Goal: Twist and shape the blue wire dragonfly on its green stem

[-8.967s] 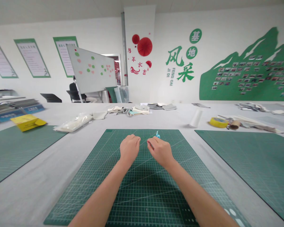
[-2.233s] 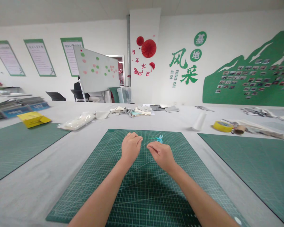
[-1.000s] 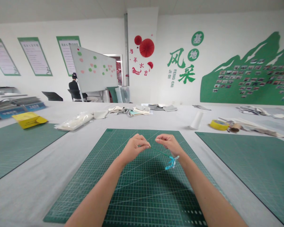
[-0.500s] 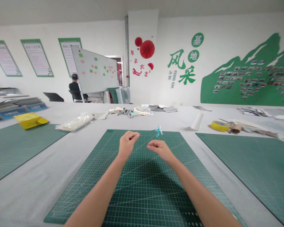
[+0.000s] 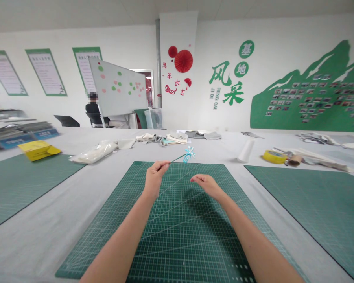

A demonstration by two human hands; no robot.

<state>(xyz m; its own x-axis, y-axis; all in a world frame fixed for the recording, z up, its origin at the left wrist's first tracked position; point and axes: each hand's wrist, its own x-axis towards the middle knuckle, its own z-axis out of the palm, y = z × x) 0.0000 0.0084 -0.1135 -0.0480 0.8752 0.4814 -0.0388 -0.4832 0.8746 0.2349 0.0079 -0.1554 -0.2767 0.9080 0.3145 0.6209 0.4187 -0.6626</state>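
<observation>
My left hand [image 5: 155,177] is closed in a pinch on the thin green stem of a small artificial flower [image 5: 188,154]. The stem slants up to the right, and the flower's blue and white petals hang in the air above the far edge of the green cutting mat [image 5: 177,236]. Lower and to the right, my right hand [image 5: 207,184] hovers over the mat with its fingers pressed together, apart from the flower. Whether anything small sits between those fingertips I cannot make out.
Cloth scraps [image 5: 177,138] lie behind the mat. On the left are a plastic-wrapped pack [image 5: 96,152] and a yellow box [image 5: 39,150]. To the right stand a white roll [image 5: 246,151] and yellow tape [image 5: 274,157]. A person [image 5: 92,107] sits far back by a whiteboard [image 5: 118,88].
My left hand has moved slightly left and up, and the flower has swung left and higher. My right hand has drawn away to the right, widening the space between the hands.
</observation>
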